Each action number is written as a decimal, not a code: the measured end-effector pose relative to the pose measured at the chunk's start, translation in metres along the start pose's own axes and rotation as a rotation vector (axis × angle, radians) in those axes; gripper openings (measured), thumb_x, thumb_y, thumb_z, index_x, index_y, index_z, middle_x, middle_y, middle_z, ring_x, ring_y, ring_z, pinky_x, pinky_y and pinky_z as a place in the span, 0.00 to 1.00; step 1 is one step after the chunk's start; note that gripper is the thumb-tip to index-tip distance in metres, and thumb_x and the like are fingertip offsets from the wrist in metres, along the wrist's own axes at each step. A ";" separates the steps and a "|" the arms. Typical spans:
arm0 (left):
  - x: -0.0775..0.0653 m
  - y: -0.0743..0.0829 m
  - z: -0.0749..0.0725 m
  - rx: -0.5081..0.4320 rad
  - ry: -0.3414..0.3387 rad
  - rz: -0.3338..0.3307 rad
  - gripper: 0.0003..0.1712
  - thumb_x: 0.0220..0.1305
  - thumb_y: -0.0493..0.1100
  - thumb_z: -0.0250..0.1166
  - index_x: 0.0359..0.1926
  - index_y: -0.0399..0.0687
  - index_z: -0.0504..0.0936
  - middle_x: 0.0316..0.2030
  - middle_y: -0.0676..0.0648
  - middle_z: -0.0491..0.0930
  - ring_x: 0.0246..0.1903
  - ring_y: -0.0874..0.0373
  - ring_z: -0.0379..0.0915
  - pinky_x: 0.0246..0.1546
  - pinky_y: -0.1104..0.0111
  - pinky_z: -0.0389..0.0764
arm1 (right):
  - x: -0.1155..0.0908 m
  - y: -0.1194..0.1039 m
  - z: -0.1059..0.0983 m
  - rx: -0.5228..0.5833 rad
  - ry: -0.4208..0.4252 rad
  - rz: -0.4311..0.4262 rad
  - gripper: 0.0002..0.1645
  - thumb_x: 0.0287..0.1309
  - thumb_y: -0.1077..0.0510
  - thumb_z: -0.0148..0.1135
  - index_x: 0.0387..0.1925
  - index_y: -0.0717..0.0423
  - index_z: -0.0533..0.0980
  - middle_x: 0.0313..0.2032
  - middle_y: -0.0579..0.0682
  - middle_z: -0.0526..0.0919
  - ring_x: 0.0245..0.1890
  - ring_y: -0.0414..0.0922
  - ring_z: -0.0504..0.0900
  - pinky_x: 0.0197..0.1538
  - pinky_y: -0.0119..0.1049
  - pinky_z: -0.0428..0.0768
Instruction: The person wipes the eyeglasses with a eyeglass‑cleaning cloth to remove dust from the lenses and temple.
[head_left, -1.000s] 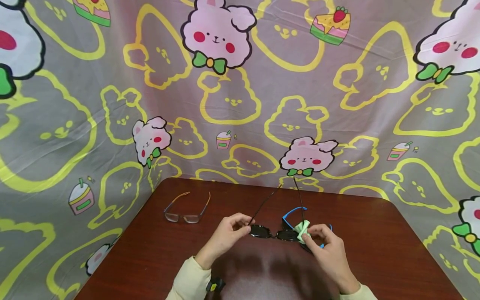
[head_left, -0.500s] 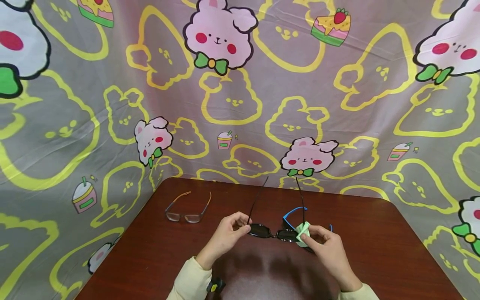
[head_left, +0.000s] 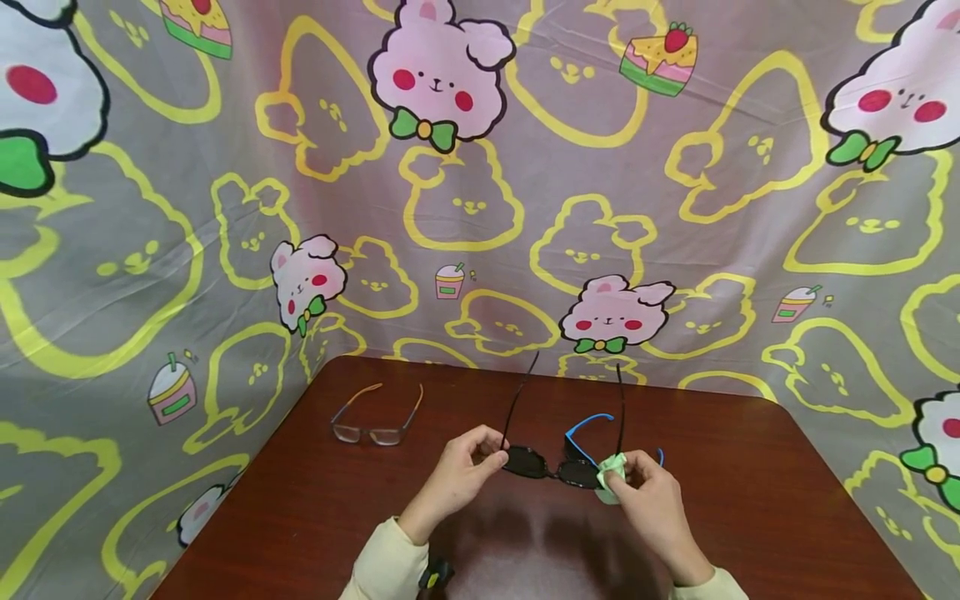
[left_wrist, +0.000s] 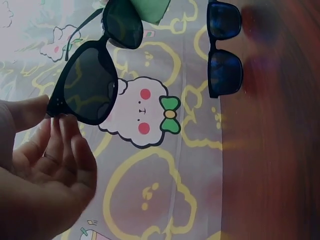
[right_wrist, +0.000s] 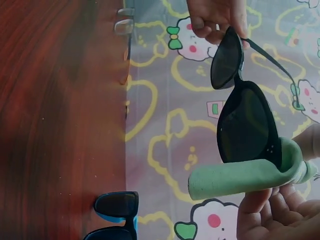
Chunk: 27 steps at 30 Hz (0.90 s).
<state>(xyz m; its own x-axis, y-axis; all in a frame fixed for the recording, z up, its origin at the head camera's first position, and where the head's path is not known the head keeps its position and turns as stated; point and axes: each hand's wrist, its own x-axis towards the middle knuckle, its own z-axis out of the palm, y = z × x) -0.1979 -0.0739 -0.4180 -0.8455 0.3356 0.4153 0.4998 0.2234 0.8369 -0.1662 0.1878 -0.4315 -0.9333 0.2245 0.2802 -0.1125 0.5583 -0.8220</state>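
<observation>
Black sunglasses (head_left: 525,462) hang over the table with their temples unfolded and pointing away from me. My left hand (head_left: 463,477) pinches the frame's left corner between thumb and fingers; the left wrist view shows this grip (left_wrist: 55,160) close up. At the opposite corner, my right hand (head_left: 656,505) pinches a light green cloth (head_left: 612,478) that is folded round the frame. In the right wrist view the cloth (right_wrist: 235,178) wraps the hinge end beside the dark lens (right_wrist: 247,125), and one flap sticks out.
Blue-framed sunglasses (head_left: 575,436) lie on the brown table (head_left: 285,500) behind the held pair, partly hidden by it. Clear glasses (head_left: 366,435) with orange-tipped temples stand at the back left. A patterned curtain (head_left: 480,267) hangs round the table's back and sides.
The held sunglasses have tilted, and their right temple tip has swung to the right. The cloth in my right hand has shifted slightly down and its folds have changed. My left hand keeps its hold.
</observation>
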 end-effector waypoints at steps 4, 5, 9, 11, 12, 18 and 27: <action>0.001 -0.017 0.004 0.057 0.016 -0.003 0.05 0.62 0.35 0.63 0.39 0.40 0.79 0.31 0.50 0.77 0.32 0.58 0.72 0.33 0.69 0.74 | 0.000 0.001 0.002 0.003 0.015 0.017 0.05 0.48 0.63 0.66 0.29 0.55 0.78 0.24 0.45 0.78 0.23 0.35 0.74 0.29 0.28 0.70; 0.001 -0.019 0.004 0.070 0.018 0.003 0.05 0.62 0.35 0.63 0.39 0.42 0.79 0.32 0.51 0.77 0.33 0.59 0.72 0.34 0.69 0.74 | 0.000 0.001 0.002 0.005 0.019 0.016 0.05 0.48 0.63 0.66 0.29 0.55 0.78 0.24 0.45 0.78 0.23 0.35 0.74 0.29 0.28 0.70; 0.002 -0.020 0.003 0.129 0.038 0.044 0.04 0.63 0.37 0.63 0.39 0.46 0.79 0.32 0.54 0.77 0.35 0.61 0.73 0.37 0.68 0.76 | 0.000 0.003 0.004 -0.001 0.044 -0.021 0.05 0.49 0.62 0.67 0.29 0.54 0.78 0.23 0.44 0.79 0.23 0.34 0.74 0.29 0.27 0.71; 0.002 -0.020 0.004 0.173 0.056 0.074 0.04 0.63 0.37 0.62 0.39 0.47 0.79 0.33 0.55 0.77 0.35 0.61 0.73 0.36 0.69 0.76 | 0.000 0.004 0.004 -0.001 0.055 -0.052 0.06 0.49 0.63 0.68 0.30 0.54 0.78 0.24 0.44 0.80 0.23 0.34 0.75 0.29 0.26 0.72; 0.002 -0.019 0.004 0.196 0.064 0.090 0.04 0.63 0.37 0.63 0.39 0.47 0.79 0.33 0.55 0.77 0.34 0.62 0.73 0.35 0.69 0.75 | 0.000 0.004 0.005 -0.001 0.060 -0.066 0.06 0.49 0.63 0.68 0.30 0.54 0.78 0.24 0.43 0.80 0.24 0.34 0.76 0.29 0.26 0.72; 0.003 -0.017 0.006 0.302 0.075 0.127 0.05 0.62 0.37 0.63 0.39 0.48 0.79 0.33 0.56 0.76 0.30 0.64 0.69 0.31 0.71 0.72 | -0.001 0.007 0.005 -0.016 0.063 -0.095 0.08 0.48 0.64 0.69 0.32 0.53 0.78 0.25 0.43 0.81 0.25 0.33 0.78 0.30 0.26 0.74; 0.003 -0.014 0.009 0.435 0.068 0.192 0.05 0.61 0.36 0.62 0.39 0.48 0.77 0.32 0.55 0.74 0.31 0.64 0.70 0.33 0.70 0.73 | 0.000 0.008 0.006 -0.027 0.085 -0.059 0.08 0.47 0.62 0.70 0.31 0.54 0.78 0.24 0.44 0.80 0.24 0.33 0.76 0.29 0.25 0.73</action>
<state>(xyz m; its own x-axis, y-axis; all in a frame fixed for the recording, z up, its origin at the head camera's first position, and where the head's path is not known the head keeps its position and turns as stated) -0.2059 -0.0674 -0.4316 -0.7334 0.3506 0.5825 0.6680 0.5305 0.5218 -0.1689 0.1876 -0.4412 -0.8928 0.2568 0.3700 -0.1564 0.5936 -0.7894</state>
